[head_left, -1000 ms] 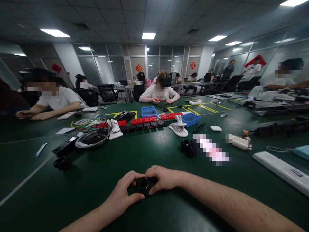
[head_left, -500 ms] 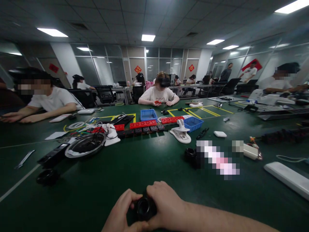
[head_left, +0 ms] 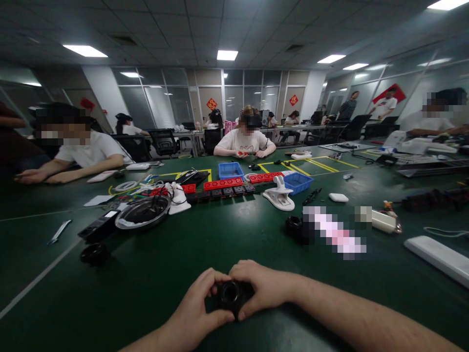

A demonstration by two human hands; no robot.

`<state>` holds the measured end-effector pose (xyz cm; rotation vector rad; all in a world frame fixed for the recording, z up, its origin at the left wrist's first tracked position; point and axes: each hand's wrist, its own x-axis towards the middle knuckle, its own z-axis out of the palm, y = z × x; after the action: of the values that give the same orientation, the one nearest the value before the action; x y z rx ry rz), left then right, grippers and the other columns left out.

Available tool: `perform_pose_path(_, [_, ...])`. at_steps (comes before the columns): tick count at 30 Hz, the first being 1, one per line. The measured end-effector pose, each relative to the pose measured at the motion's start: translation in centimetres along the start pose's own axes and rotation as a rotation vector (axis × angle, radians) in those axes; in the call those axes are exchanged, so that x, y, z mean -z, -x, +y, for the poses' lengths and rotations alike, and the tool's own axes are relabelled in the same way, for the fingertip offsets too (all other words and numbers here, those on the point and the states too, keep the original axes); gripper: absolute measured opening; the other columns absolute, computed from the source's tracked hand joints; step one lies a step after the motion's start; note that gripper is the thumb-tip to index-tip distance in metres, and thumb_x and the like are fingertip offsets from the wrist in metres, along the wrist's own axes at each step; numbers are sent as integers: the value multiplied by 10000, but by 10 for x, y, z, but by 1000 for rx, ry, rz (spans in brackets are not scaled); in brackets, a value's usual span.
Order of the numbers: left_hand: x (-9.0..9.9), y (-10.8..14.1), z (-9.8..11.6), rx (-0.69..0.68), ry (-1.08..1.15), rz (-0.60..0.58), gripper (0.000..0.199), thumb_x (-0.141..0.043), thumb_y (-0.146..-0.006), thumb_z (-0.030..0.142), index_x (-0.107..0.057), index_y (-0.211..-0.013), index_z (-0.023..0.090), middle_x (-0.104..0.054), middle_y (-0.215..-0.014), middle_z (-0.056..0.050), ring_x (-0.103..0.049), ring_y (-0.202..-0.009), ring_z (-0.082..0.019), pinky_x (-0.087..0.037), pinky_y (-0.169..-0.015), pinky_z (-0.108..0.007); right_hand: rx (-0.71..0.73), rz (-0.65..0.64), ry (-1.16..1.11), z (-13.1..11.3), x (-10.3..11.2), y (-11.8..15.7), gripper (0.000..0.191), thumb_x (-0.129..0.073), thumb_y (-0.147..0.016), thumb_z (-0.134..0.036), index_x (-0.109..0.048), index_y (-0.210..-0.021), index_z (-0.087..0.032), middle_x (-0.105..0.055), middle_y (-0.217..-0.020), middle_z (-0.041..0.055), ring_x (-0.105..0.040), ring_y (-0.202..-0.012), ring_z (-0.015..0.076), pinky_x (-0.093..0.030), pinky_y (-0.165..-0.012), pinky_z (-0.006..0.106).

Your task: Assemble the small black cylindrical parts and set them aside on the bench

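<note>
At lower centre | fingers of left hand, right hand pinch black ringed part | sides partly covered, interior dark

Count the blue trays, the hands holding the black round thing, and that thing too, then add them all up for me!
Blue trays: 2
Left hand and right hand: 2
Black round thing: 1
Total: 5

The left hand is bare, slim and smooth in outline, with a long straight thumb. The right hand is bare too, rounded across the back. The left forearm shows uncovered for a short stretch at the near edge; the uncovered right forearm broadens gradually from a narrow wrist towards the near right corner.
</note>
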<state>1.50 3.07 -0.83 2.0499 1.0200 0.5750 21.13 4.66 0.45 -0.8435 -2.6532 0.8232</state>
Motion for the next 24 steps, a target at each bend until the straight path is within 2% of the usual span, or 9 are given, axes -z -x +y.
perform_pose_path(4, [1, 1, 3, 13, -27, -9, 456, -636, -636, 370, -495, -1052, 250, -489, -883, -17, -457, -760, -171, -388, -660, -265, 27, -33, -30, 2, 4, -1, 416, -661, -631, -313, -538, -1005, -180, -545, -873, 4, -483, -807, 144, -354, -747, 255])
perform_pose_path(12, [2, 4, 10, -78, -55, 33, 358, -636, -651, 295, -535, -991, 249, -501, -936, -25, -456, -879, -196, -383, -729, -287, 20, -33, -9, 2, 0, -2, 326, -656, -634, -322, -564, -900, -157, -509, -793, -15, -464, -756, 127, -358, -697, 235])
perform_pose_path(19, [3, 6, 16, -74, -53, 26, 327, -630, -657, 269, -526, -965, 236, -509, -933, -15, -461, -829, -174, -388, -677, -254, 52, -9, -34, 3, -3, -1, 304, -638, -656, -321, -560, -903, -161, -498, -785, -19, -463, -753, 125, -356, -711, 239])
perform_pose_path(24, [0, 6, 16, -32, -48, 58, 324, -644, -632, 263, -537, -934, 226, -510, -891, -6, -460, -809, -175, -374, -654, -246, -30, 13, -31, 2, -5, -2, 323, -662, -613, -358, -554, -837, -152, -475, -742, -26, -454, -722, 122, -352, -631, 214])
